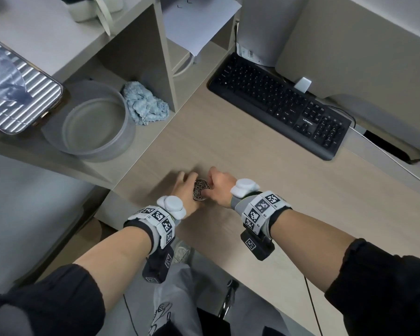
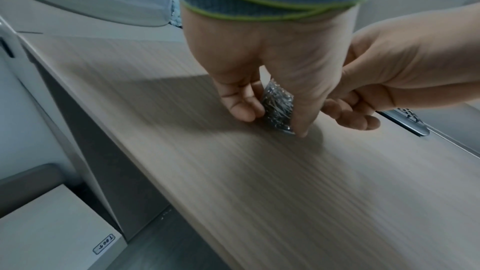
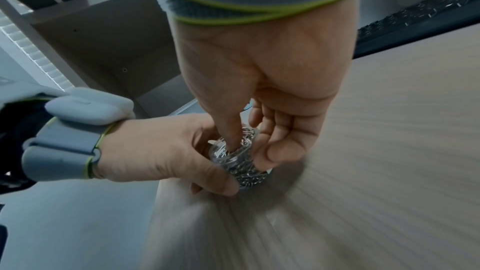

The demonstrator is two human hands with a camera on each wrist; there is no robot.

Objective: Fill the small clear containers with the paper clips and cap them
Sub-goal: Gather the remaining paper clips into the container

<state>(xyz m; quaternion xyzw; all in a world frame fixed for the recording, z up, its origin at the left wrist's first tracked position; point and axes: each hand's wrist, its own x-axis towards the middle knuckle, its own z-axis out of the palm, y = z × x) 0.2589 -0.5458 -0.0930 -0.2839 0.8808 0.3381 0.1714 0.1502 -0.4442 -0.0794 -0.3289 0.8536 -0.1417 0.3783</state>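
Head view: the pale wood-grain desk (image 1: 228,141) carries a black keyboard (image 1: 279,105) toward its far right corner, and near its front left edge stands 1 small clear plastic container (image 3: 233,161) packed with silver paper clips (image 1: 200,190). The left hand (image 1: 183,190) curls around its wall; the right hand (image 3: 259,89) pushes a curled finger into the open mouth. It likely handles light, rigid and slick, best gripped by the sides. No cap is visible.

- The clear container (image 3: 240,163) of paper clips (image 3: 245,168) is mostly hidden by both hands' grip; no cap can be made out.
- The tabletop (image 3: 389,151) is motion-blurred in both wrist views.
- The keyboard (image 2: 407,118) is cut down to a sliver behind the right hand (image 2: 405,73).
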